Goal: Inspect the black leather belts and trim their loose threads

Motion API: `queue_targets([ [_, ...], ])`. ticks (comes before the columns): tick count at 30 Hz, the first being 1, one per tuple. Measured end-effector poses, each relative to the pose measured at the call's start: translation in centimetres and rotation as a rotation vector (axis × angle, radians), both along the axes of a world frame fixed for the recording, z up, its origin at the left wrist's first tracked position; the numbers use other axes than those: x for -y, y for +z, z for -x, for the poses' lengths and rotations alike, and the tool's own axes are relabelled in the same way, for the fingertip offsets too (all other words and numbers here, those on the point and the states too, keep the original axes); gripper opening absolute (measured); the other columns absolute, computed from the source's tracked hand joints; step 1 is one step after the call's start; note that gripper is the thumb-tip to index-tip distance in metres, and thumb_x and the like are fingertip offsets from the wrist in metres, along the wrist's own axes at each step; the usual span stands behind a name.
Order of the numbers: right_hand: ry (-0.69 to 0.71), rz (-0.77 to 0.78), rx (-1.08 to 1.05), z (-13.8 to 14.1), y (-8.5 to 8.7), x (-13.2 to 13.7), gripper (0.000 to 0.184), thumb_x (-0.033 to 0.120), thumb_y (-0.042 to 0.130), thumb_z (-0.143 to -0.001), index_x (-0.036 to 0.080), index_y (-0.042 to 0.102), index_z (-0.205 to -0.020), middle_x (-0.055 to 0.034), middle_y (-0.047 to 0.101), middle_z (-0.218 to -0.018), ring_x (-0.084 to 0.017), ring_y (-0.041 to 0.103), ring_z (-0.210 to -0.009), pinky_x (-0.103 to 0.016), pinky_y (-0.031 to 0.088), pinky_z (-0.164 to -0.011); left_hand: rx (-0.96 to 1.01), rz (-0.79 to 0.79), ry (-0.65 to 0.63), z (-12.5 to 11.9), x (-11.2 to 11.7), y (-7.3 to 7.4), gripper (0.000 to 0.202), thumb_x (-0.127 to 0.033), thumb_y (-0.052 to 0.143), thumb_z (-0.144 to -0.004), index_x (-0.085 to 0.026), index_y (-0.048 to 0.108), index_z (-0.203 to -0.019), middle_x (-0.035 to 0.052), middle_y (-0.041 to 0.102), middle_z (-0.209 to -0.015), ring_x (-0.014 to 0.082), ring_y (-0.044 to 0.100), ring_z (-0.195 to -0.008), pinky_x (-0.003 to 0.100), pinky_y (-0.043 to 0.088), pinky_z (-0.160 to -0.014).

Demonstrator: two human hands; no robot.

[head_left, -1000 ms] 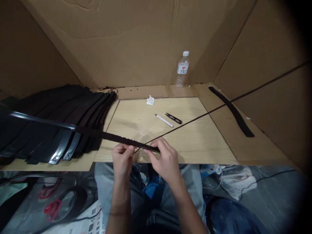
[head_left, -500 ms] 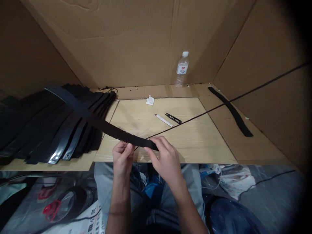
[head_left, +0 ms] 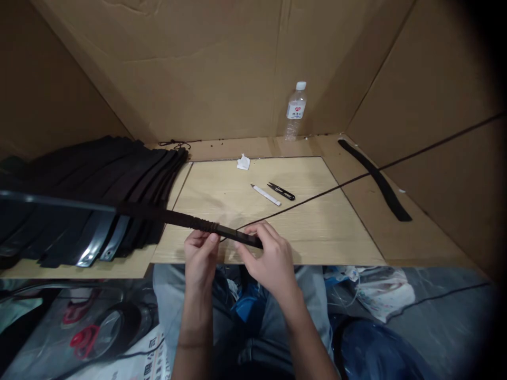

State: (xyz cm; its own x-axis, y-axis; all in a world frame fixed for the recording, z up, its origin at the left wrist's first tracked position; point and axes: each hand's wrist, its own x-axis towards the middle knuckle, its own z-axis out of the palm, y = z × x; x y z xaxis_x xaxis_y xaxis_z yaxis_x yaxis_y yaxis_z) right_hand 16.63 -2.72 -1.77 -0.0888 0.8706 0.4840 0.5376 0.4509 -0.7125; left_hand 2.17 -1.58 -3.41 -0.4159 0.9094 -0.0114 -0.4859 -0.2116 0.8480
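Both hands hold a long, dark, slightly curved strip (head_left: 154, 212), seen nearly edge-on, with its shiny part reaching off the left edge. Ridged turns of dark cord wrap round it just left of my hands. My left hand (head_left: 201, 257) pinches it from below beside the wrapped turns. At the right end, my right hand (head_left: 273, 253) grips it between thumb and fingers. A taut dark cord (head_left: 309, 199) runs from near my hands up to the right edge. How the cord joins the strip is hidden.
Many similar dark strips (head_left: 134, 179) are piled at left. On the board (head_left: 336, 237) lie thread snips (head_left: 282, 191), a white pencil-like marker (head_left: 265, 195) and crumpled white paper (head_left: 243, 162). A plastic bottle (head_left: 296, 108) stands behind. One black strip (head_left: 380, 184) lies at right, by cardboard walls (head_left: 198, 68).
The held strip has rolled from its flat face to its edge, and its far left end has swung down and left. My hands stay almost in place; the taut cord has shifted slightly.
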Motion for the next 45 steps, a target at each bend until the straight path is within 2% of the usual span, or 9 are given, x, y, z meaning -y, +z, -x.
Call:
queue_targets([
  [3,0.125,0.088,0.025,-0.4,0.0,-0.1,0.021,0.037,0.059,-0.086,0.019,0.062,-0.096,0.0005,0.062,-0.093,-0.011,0.057,-0.089,-0.021,0.041,-0.077,0.078,-0.028,0.027,0.6,0.1,0.3,0.038,-0.032,0.090,-0.039,-0.016,0.072,-0.069,0.0034,0.072,-0.075,0.0114,0.066,-0.072,0.021,0.053,-0.076],
  [7,0.154,0.028,-0.003,-0.4,-0.2,-0.2,0.023,0.038,0.053,-0.091,0.016,0.061,-0.091,-0.0003,0.061,-0.090,-0.011,0.056,-0.088,-0.023,0.041,-0.078,0.060,-0.038,0.024,1.2,0.1,0.2,0.038,-0.031,0.091,-0.039,-0.016,0.072,-0.068,0.0029,0.072,-0.074,0.0113,0.066,-0.071,0.021,0.053,-0.075],
  [12,0.064,-0.075,-0.008,-0.1,-0.4,-0.4,0.023,0.037,0.059,-0.087,0.014,0.058,-0.087,-0.0026,0.060,-0.084,-0.012,0.054,-0.084,-0.023,0.040,-0.075,-0.020,-0.068,-0.026,1.3,0.2,-0.3,0.035,-0.035,0.089,-0.047,-0.012,0.065,-0.059,-0.0001,0.059,-0.053,0.0054,0.052,-0.048,0.017,0.045,-0.052],
  [19,-0.020,-0.154,-0.031,0.4,-0.3,-0.1,0.017,0.030,0.061,-0.086,0.014,0.056,-0.082,-0.0025,0.058,-0.080,-0.011,0.053,-0.081,-0.022,0.040,-0.075,-0.095,-0.016,0.050,1.0,0.6,0.2,0.037,-0.034,0.087,-0.049,-0.011,0.058,-0.052,-0.0023,0.050,-0.046,0.0041,0.044,-0.044,0.016,0.038,-0.046],
  [27,-0.139,-0.268,0.041,0.7,0.0,0.2,0.008,0.015,0.054,-0.086,0.013,0.055,-0.078,-0.0035,0.060,-0.091,-0.013,0.052,-0.090,-0.026,0.040,-0.083,-0.111,0.160,0.211,-0.3,0.9,1.0,0.041,-0.037,0.088,-0.038,-0.013,0.058,-0.052,-0.0025,0.056,-0.049,0.0076,0.054,-0.050,0.019,0.046,-0.054],
  [31,-0.127,-0.268,0.026,0.6,0.3,0.0,0.012,0.025,0.058,-0.087,0.013,0.057,-0.087,-0.0051,0.060,-0.101,-0.015,0.052,-0.100,-0.030,0.040,-0.092,-0.133,0.118,0.139,-0.2,1.2,1.2,0.035,-0.036,0.086,-0.048,-0.012,0.065,-0.060,0.0013,0.064,-0.059,0.0090,0.060,-0.058,0.018,0.048,-0.060],
  [36,-0.099,-0.163,0.123,-0.1,0.0,-0.1,0.031,0.039,0.055,-0.091,0.015,0.059,-0.110,-0.0062,0.060,-0.102,-0.015,0.054,-0.098,-0.029,0.041,-0.087,-0.152,0.026,0.040,0.7,1.1,0.6,0.032,-0.032,0.086,-0.052,-0.013,0.070,-0.071,0.0037,0.069,-0.069,0.0109,0.063,-0.064,0.020,0.050,-0.067],
  [41,0.010,-0.135,0.062,-0.5,0.2,0.3,0.023,0.037,0.060,-0.089,0.015,0.059,-0.094,-0.0027,0.060,-0.090,-0.011,0.056,-0.086,-0.022,0.041,-0.077,-0.165,-0.001,0.041,1.3,0.9,0.4,0.034,-0.035,0.087,-0.048,-0.012,0.063,-0.057,0.0012,0.061,-0.055,0.0081,0.054,-0.053,0.018,0.044,-0.055],
  [45,-0.025,-0.173,0.077,-0.3,0.2,0.4,0.011,0.026,0.056,-0.089,0.015,0.056,-0.088,-0.0019,0.058,-0.085,-0.010,0.055,-0.081,-0.020,0.038,-0.072,-0.248,0.030,0.026,1.0,0.9,0.6,0.034,-0.035,0.084,-0.054,-0.013,0.059,-0.051,-0.0021,0.050,-0.047,0.0053,0.042,-0.048,0.017,0.034,-0.049],
])
